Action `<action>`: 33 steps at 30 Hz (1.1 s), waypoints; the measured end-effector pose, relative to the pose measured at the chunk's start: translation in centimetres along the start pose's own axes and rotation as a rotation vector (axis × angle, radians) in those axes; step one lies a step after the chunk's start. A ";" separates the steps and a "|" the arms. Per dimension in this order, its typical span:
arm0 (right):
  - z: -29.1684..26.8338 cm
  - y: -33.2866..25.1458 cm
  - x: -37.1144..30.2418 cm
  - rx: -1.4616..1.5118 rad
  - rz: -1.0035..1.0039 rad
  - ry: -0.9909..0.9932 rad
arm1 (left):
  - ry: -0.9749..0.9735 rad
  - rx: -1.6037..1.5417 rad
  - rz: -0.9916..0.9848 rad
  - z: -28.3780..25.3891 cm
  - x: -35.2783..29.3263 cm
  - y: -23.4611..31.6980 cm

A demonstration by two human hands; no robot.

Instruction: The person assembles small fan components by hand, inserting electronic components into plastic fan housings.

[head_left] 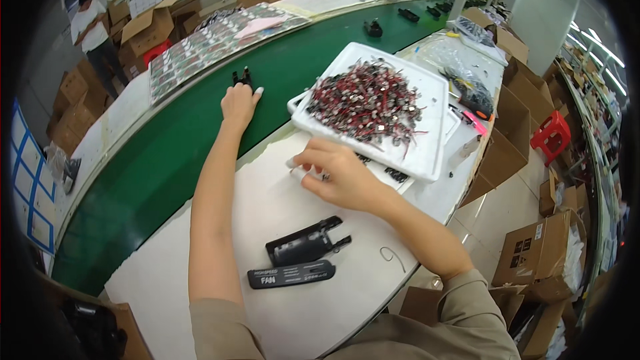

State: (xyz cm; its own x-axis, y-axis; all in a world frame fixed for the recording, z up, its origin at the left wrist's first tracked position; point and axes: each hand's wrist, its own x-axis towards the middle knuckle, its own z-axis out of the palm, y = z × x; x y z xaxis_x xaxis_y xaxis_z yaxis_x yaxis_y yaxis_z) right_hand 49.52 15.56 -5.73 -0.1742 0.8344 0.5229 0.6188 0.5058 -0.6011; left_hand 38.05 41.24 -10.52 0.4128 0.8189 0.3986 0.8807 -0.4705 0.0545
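My left hand [239, 105] reaches out over the green conveyor belt, its fingers closed around a small black plastic part [243, 78] with two prongs. Close to the white tray's near corner, my right hand [337, 172] has its fingers curled in toward the thumb; whatever is between them is too small to name. White covers sit on some fingertips. On the pale worktop [193, 253] in front of me lie a black plastic housing [307, 243] with two prongs and a flat black cover [291, 274] with white print.
A white tray [433, 153] heaped with small red-wired components [370, 103] stands at the right, beside a pink marker [476, 123]. More black parts [373, 28] ride farther along the belt [160, 140]. Cardboard boxes [537, 253] and a red stool [551, 137] stand right. A person [93, 30] stands far left.
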 end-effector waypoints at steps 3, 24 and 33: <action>0.1 0.0 0.0 0.026 -0.049 0.028 | 0.149 -0.079 0.057 -0.5 -0.4 -0.8; -2.0 0.5 -1.1 -0.600 -0.021 -0.228 | -0.308 -0.472 0.347 -14.2 -18.7 2.8; -2.2 0.9 -0.7 -0.668 0.020 -0.272 | -0.289 -0.424 0.239 -14.5 -18.8 1.8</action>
State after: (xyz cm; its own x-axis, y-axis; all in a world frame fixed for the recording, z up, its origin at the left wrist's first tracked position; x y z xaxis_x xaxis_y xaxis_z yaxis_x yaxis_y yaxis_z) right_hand 51.94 14.93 -5.33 -0.2886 0.9112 0.2940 0.9450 0.3203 -0.0653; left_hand 28.52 20.26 -4.66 0.6885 0.7021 0.1815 0.6093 -0.6958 0.3803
